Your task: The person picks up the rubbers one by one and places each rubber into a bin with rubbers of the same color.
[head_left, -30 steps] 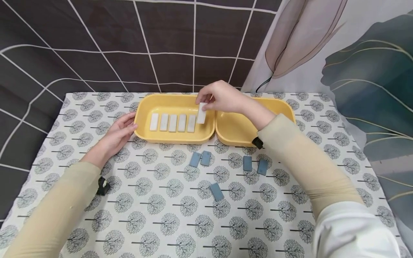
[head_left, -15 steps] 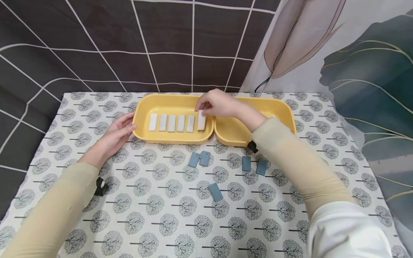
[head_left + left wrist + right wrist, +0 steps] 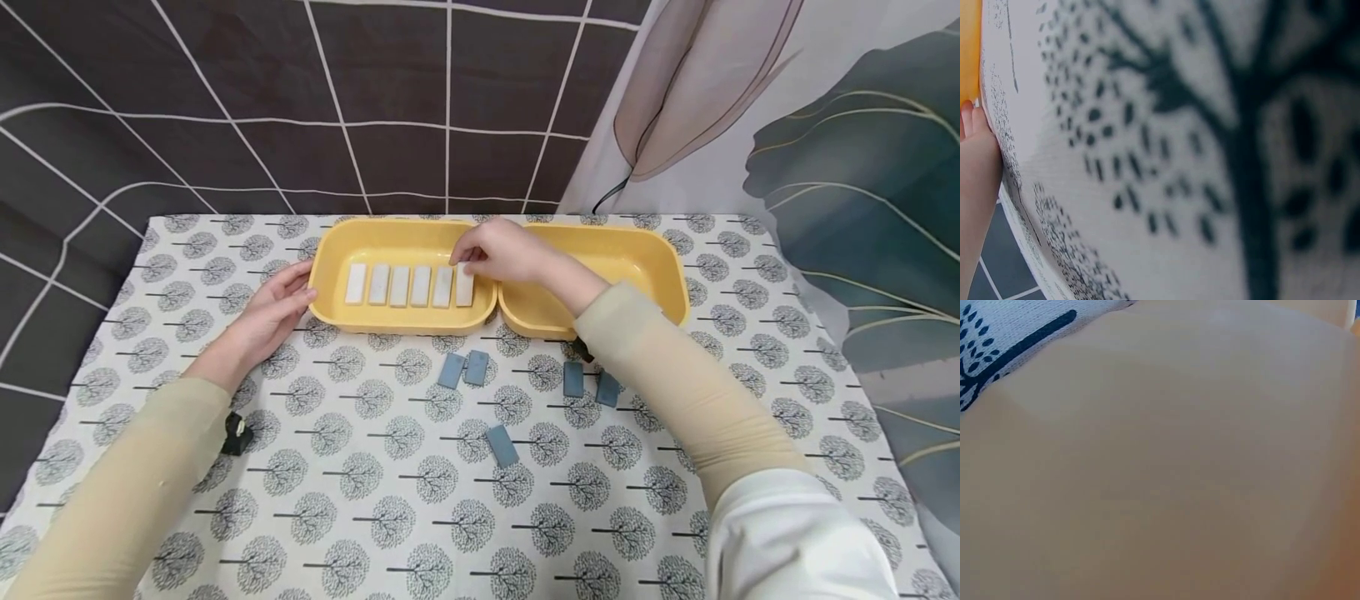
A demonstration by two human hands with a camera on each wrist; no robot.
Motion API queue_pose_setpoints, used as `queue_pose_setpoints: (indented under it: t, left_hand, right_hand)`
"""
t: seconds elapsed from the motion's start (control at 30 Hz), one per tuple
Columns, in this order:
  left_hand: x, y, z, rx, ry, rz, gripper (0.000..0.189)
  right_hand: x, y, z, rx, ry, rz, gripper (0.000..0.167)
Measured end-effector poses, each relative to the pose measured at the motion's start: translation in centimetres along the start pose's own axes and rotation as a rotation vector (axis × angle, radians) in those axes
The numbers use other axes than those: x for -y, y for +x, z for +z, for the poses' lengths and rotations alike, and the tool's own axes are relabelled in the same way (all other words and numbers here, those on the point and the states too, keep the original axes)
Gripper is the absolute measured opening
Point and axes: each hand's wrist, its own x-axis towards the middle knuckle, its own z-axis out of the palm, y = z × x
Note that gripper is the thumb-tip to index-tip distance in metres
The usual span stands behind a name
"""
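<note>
At the right end of a row of white domino-like tiles (image 3: 400, 287), my right hand (image 3: 504, 250) pinches the top of one white tile (image 3: 465, 289). That tile stands in line with the others inside the left yellow tray (image 3: 390, 321). Its upper end is partly covered by the fingers. My left hand (image 3: 273, 312) rests against the outside of this tray's left end, thumb at the rim. In the left wrist view only the edge of the left hand (image 3: 975, 150) shows beside the yellow wall. Forearm and cuff fill most of the right wrist view.
A second yellow tray (image 3: 630, 267) stands right beside the first, partly under my right forearm. Several blue tiles (image 3: 502, 447) lie scattered on the tree-print tablecloth (image 3: 337, 500) in front. A dark grid-patterned curtain (image 3: 390, 100) hangs behind the table.
My right hand has lowered the white tile from above the left tray to its floor and shifted it slightly left, close to the row. The left hand stays at the tray's end.
</note>
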Motion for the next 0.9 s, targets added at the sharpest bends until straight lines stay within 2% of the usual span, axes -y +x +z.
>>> queue_pose_setpoints:
  t: [0.5, 0.77, 0.9]
  left_hand:
    - [0.13, 0.10, -0.17, -0.004, 0.011, -0.005, 0.076]
    - [0.11, 0.02, -0.11, -0.003, 0.011, -0.006, 0.078]
    - [0.14, 0.03, -0.13, -0.004, 0.014, -0.001, 0.077]
  right_hand:
    - [0.17, 0.04, 0.23, 0.029, -0.124, 0.009, 0.022]
    - [-0.16, -0.22, 0.59, -0.043, -0.109, -0.010, 0.023]
    - [-0.31, -0.33, 0.78, -0.086, -0.146, -0.019, 0.021]
